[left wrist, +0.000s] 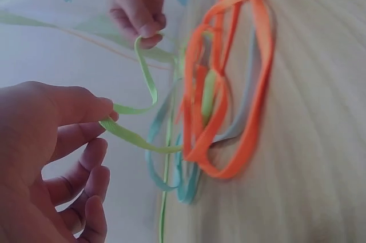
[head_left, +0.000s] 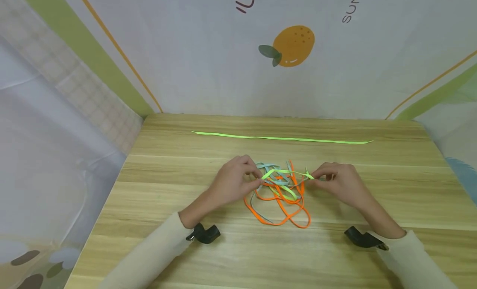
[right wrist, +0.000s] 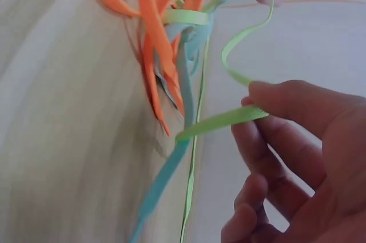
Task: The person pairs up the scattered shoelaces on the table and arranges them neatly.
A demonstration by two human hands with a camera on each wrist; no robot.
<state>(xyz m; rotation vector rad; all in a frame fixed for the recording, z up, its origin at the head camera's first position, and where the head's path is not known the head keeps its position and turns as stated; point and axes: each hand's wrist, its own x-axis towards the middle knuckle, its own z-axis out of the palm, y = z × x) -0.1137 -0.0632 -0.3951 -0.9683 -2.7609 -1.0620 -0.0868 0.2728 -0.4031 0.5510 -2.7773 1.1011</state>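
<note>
A tangle of flat shoelaces lies on the table: an orange shoelace [head_left: 261, 217], a light blue shoelace [left wrist: 155, 163] and a yellow-green shoelace [right wrist: 243, 42]. My left hand [head_left: 234, 178] pinches the yellow-green lace between thumb and index finger at the tangle's left side. On the right side, my right hand [head_left: 338, 182] pinches the same lace near one end. Between the hands the lace runs slack, raised above the table in both wrist views. Its other stretch passes into the tangle and is partly hidden under the orange loops.
A second yellow-green shoelace [head_left: 257, 137] lies stretched out straight across the back of the wooden table [head_left: 261, 260]. Behind it hangs a white curtain [head_left: 208, 73] printed with fruit. Black wrist mounts [head_left: 206, 234] sit at both cream sleeves.
</note>
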